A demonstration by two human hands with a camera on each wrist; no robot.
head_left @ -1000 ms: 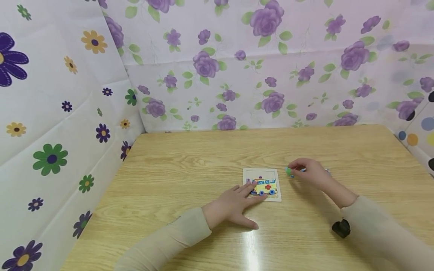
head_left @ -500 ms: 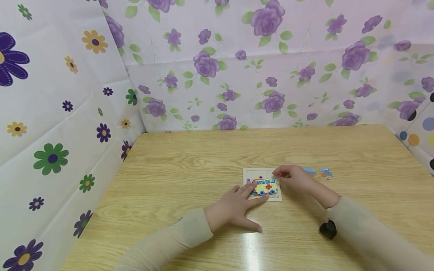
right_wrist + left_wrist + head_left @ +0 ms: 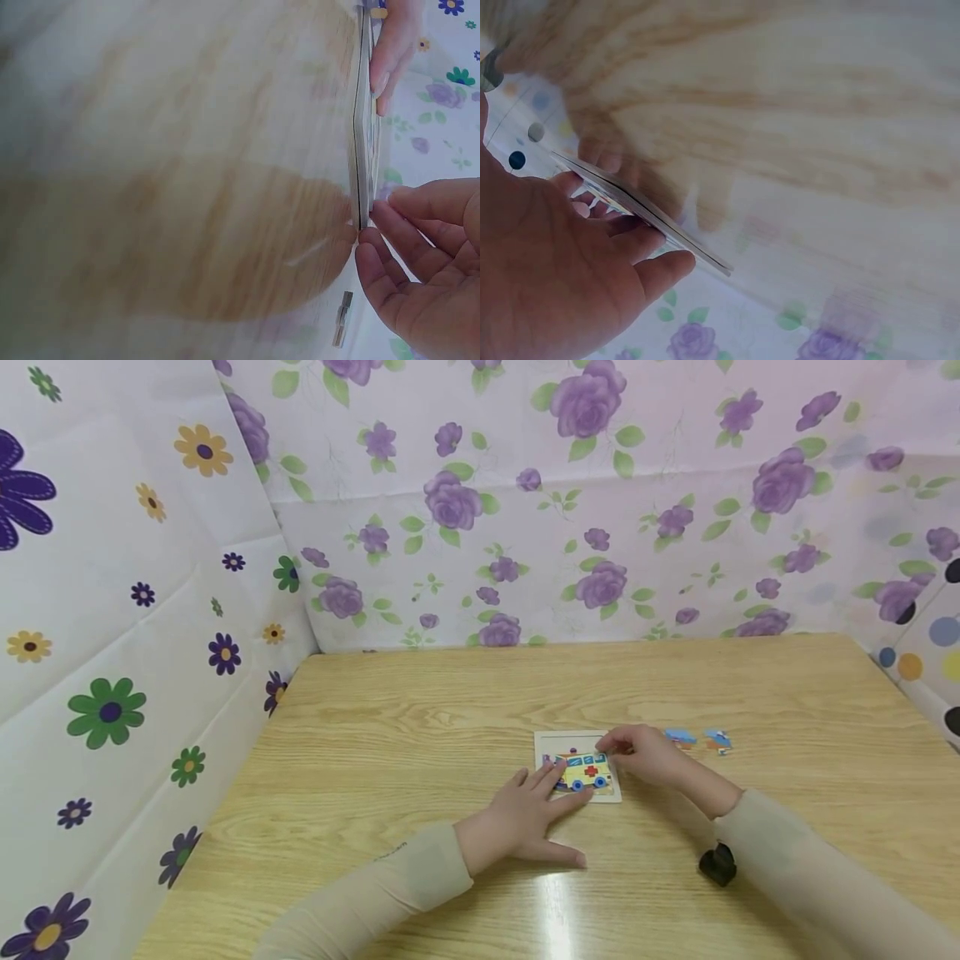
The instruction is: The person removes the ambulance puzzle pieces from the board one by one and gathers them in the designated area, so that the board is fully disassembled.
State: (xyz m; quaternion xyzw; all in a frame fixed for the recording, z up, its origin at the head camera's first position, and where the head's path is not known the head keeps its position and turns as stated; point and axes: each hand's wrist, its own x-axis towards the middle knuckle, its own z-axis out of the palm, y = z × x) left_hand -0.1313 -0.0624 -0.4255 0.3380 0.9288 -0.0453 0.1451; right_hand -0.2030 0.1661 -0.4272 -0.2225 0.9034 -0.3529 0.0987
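A small jigsaw board (image 3: 555,739) with a pale frame lies on the table, its ambulance picture (image 3: 591,772) in yellow, red and blue. My left hand (image 3: 525,818) rests on its lower left with spread, straight fingers. In the left wrist view those fingers lie over the thin board (image 3: 649,212). My right hand (image 3: 654,758) is at the board's upper right, thumb and forefinger pinching a jigsaw piece that the fingers hide. The right wrist view shows the fingertips (image 3: 379,210) right at the board's edge.
Two loose blue-and-orange jigsaw pieces, a nearer one (image 3: 680,737) and a farther one (image 3: 717,741), lie right of the board on the wooden table (image 3: 420,710). Flowered cloth (image 3: 450,568) hangs behind the table. A black device (image 3: 717,865) sits under the right sleeve.
My right hand has carried a green-and-blue jigsaw piece leftward from beside the board to its upper right, uncovering the loose pieces. The left hand has stayed on the board.
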